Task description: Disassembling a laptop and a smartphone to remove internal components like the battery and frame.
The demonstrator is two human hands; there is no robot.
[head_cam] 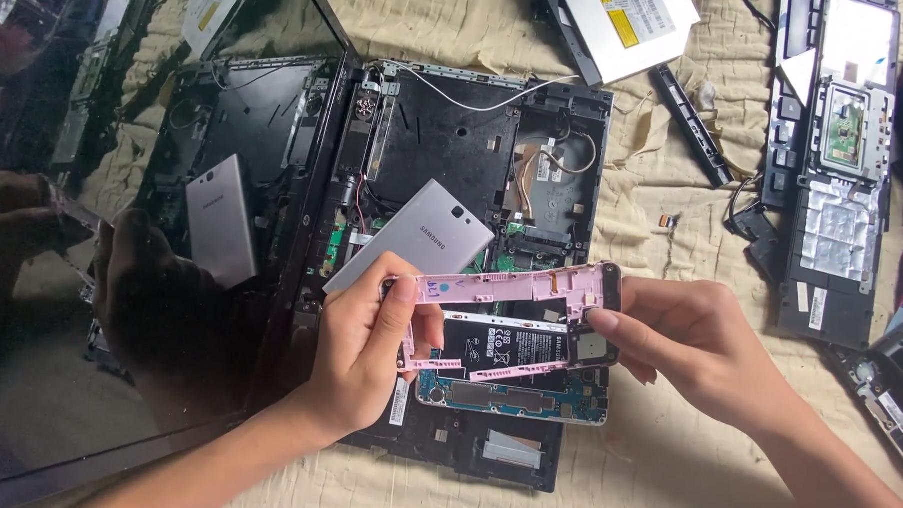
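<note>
**Two hands on a pink phone frame above an opened laptop**

The left hand [360, 352] pinches the left end of a pink plastic phone frame [508, 287], thumb and fingers closed on it. The right hand [690, 341] clamps the frame's right end between thumb and forefinger. The frame sits lifted at a slight tilt — just above an opened phone body [515, 367] showing a black battery [505, 344] and a blue circuit board.

At 11 o'clock from the frame lies a silver phone back cover [411, 245], resting on the stripped black laptop base [468, 153]. The laptop's dark screen [123, 296] spreads out at 9 o'clock and mirrors the hands. At 1 o'clock an optical drive [628, 17] lies on the beige cloth [668, 447]; at 3 o'clock, well apart, a dismantled laptop keyboard panel [838, 160].
</note>
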